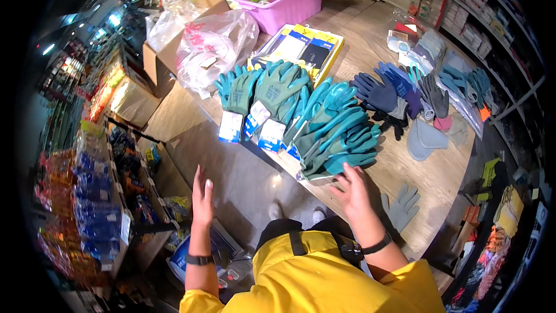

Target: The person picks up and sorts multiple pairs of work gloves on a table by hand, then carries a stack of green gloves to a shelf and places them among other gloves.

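My left hand [202, 196] is held up over the floor left of the table, holding nothing, its fingers stretched out. Empty too, my right hand [352, 194] has its fingers spread at the near edge of a heap of teal-and-green work gloves [339, 130]; whether the fingertips touch the heap I cannot tell. Left of that heap lie more green gloves [278, 90] of the same kind, their blue-and-white cardboard tags [230, 126] pointing toward me. Beside my right forearm a single grey glove [401, 207] lies flat on the wooden table [446, 179].
Dark blue and grey gloves [376, 93] are piled at the right, near a grey flap-like piece [425, 140]. Farther back are flat yellow-edged packs [307, 49], a pink basket [284, 10], a plastic bag [211, 49] and a cardboard box [165, 58]. Stocked shelves [101, 214] stand left.
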Motion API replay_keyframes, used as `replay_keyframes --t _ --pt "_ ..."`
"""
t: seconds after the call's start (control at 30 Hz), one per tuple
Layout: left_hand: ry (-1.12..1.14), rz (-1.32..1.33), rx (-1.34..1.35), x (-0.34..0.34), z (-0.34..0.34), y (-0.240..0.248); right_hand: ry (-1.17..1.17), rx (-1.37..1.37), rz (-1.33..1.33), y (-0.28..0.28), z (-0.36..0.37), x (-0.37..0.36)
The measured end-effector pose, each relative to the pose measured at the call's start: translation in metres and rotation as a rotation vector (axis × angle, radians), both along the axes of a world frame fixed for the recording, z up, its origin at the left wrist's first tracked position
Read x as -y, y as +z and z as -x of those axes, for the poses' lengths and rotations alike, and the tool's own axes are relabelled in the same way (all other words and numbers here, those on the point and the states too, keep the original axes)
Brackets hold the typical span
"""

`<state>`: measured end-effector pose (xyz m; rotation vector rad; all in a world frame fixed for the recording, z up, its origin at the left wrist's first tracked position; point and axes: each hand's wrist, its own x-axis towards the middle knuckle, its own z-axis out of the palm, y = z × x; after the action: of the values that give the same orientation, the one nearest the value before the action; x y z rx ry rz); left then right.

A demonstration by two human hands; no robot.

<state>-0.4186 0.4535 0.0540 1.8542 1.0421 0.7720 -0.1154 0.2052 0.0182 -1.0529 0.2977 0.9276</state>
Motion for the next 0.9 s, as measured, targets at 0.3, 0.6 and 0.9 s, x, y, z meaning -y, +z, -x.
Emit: replay_keyframes --t 0.3,0.6,0.9 --pt "-0.236 0.014 -0.271 -0.264 -0.159 -0.080 -0.247 0.615 0.179 0.015 -0.010 -0.078" --pt "-0.374 0.438 0.287 -0.229 -0.183 -0.109 -0.092 0.882 0.392 0.003 -0.001 -0.187" --pt "-0.512 0.573 0.186 -0.214 -0.161 -0.107 0.125 0.947 0.546 0.004 0.013 -0.203"
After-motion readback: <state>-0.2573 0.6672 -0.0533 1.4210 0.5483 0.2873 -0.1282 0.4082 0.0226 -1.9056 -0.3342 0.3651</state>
